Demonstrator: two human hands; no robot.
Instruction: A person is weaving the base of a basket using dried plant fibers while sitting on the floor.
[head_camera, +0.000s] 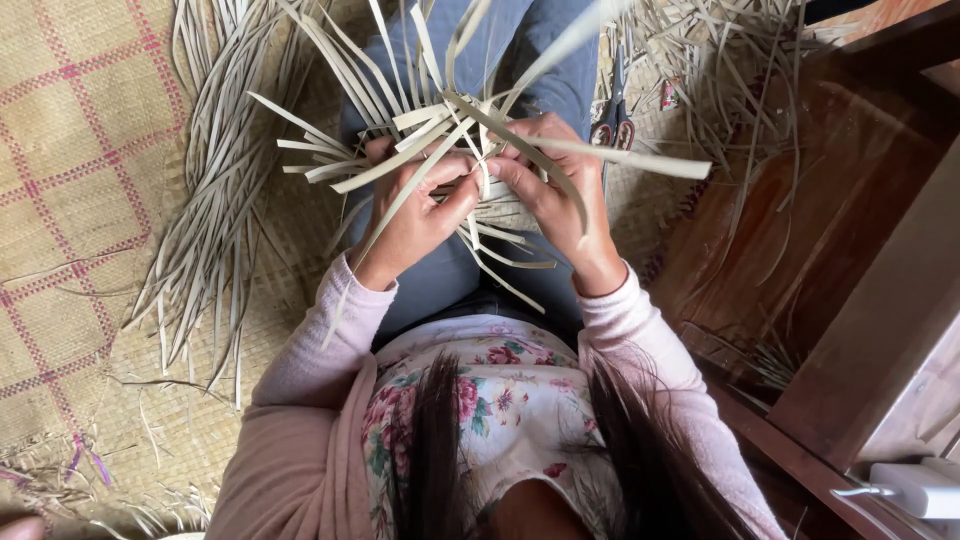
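Sitting on the woven floor mat (70, 180), I am working over my lap with a big loose pile of dried leaf strips (215, 200) fanning out on the mat to my left and more tangled strips (720, 90) lying off to my right beside the dark wooden furniture (800, 230). Scissors (612, 120) are resting on the mat just past my right knee.

Between my hands, above my blue trousers, I am holding the half-woven piece (470, 150), its free strips sticking out in all directions. My left hand (415, 205) is clenching on the near left part of the weave, thumb pressing across a couple of strips. My right hand (550, 190) is pinching strips at the centre, fingers curling over one long strip that is running out toward the right.

As I judge it, the weak point is the loose ends: so many strips are crossing at the middle that easing either grip could let the crossings slide apart and slacken the weave. The dry strips also look brittle, so bending one too sharply could crack it. The long strip passing under my right fingers could snag on its neighbours and drag them out of place.
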